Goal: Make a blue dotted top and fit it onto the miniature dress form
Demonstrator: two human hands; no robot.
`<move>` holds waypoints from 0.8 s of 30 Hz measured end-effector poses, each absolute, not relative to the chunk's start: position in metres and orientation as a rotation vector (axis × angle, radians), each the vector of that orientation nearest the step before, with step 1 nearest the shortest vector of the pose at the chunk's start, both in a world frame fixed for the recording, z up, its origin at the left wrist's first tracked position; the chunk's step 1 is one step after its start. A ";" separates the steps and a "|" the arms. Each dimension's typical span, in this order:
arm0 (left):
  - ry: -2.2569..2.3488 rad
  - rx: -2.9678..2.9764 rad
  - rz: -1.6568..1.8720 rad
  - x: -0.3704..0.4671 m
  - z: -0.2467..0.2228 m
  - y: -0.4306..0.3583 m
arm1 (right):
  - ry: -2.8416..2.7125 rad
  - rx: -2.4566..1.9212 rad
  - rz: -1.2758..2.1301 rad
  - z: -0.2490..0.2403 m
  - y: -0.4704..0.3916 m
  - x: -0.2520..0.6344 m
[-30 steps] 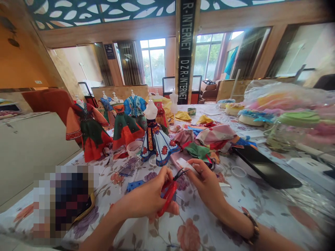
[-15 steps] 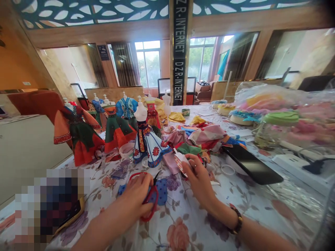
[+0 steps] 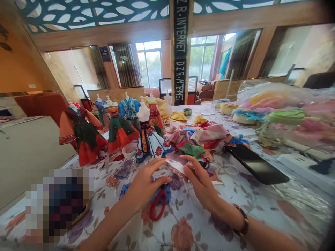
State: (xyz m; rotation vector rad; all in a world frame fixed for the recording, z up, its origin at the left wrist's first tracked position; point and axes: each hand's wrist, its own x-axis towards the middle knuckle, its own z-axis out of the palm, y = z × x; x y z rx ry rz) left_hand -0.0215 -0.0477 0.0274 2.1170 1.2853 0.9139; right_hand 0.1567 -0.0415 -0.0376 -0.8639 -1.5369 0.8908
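Note:
My right hand (image 3: 200, 177) pinches a small white piece with a red pattern (image 3: 177, 168), a fabric or paper scrap, above the table. My left hand (image 3: 149, 177) is open, thumb and fingers apart, its fingertips at the near-left end of that piece; whether they touch it I cannot tell. Under the left hand lie red-handled scissors (image 3: 158, 205), partly hidden, on a blue patterned cloth piece (image 3: 166, 194). Just beyond the hands stands a small white dress form (image 3: 143, 113) wearing a white, blue and red skirt (image 3: 151, 148).
Several small mannequins in colourful outfits (image 3: 87, 129) stand at left. Behind my right hand is a heap of fabric scraps (image 3: 209, 136). A black phone (image 3: 256, 164), a green-lidded jar (image 3: 282, 127) and a white power strip (image 3: 306, 170) occupy the right. A floral tablecloth (image 3: 183, 232) covers the table.
My left hand has let go of the scissors, leaving them on the table, and moved up and right to the white piece. My right hand has tilted the piece flatter.

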 end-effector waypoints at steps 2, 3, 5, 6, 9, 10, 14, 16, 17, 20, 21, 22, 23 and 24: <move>1.211 2.075 0.971 -0.019 0.022 -0.046 | -1.633 -0.816 0.885 -0.036 -0.044 0.158; 1.185 2.040 0.994 -0.019 0.020 -0.046 | -1.684 -0.805 0.877 -0.035 -0.045 0.158; 1.139 1.951 1.035 -0.019 0.017 -0.047 | -1.787 -0.808 0.837 -0.031 -0.047 0.160; 1.121 1.921 1.040 -0.020 0.016 -0.048 | -1.835 -0.819 0.805 -0.029 -0.048 0.161; 1.078 1.934 1.003 -0.026 0.016 -0.050 | -1.986 -0.854 0.683 -0.020 -0.052 0.165; 1.057 1.956 0.978 -0.029 0.017 -0.051 | -2.039 -0.867 0.645 -0.017 -0.053 0.166; 0.983 1.877 0.847 -0.037 0.016 -0.055 | -2.164 -0.899 0.455 -0.009 -0.058 0.169; 0.951 1.750 0.811 -0.038 0.014 -0.059 | -2.159 -0.882 0.323 -0.010 -0.058 0.168; 0.932 1.680 0.812 -0.038 0.012 -0.060 | -2.144 -0.878 0.270 -0.011 -0.057 0.168; 0.883 1.519 0.817 -0.037 0.007 -0.064 | -2.047 -0.887 0.164 -0.017 -0.055 0.166; 0.876 1.487 0.827 -0.037 0.006 -0.064 | -1.997 -0.894 0.119 -0.018 -0.054 0.165; 0.874 1.466 0.848 -0.038 0.005 -0.064 | -1.933 -0.898 0.059 -0.019 -0.054 0.165; 0.878 1.455 0.877 -0.040 0.005 -0.064 | -1.865 -0.896 -0.005 -0.019 -0.055 0.164; 0.887 1.453 0.916 -0.042 0.004 -0.063 | -1.804 -0.886 -0.054 -0.018 -0.056 0.164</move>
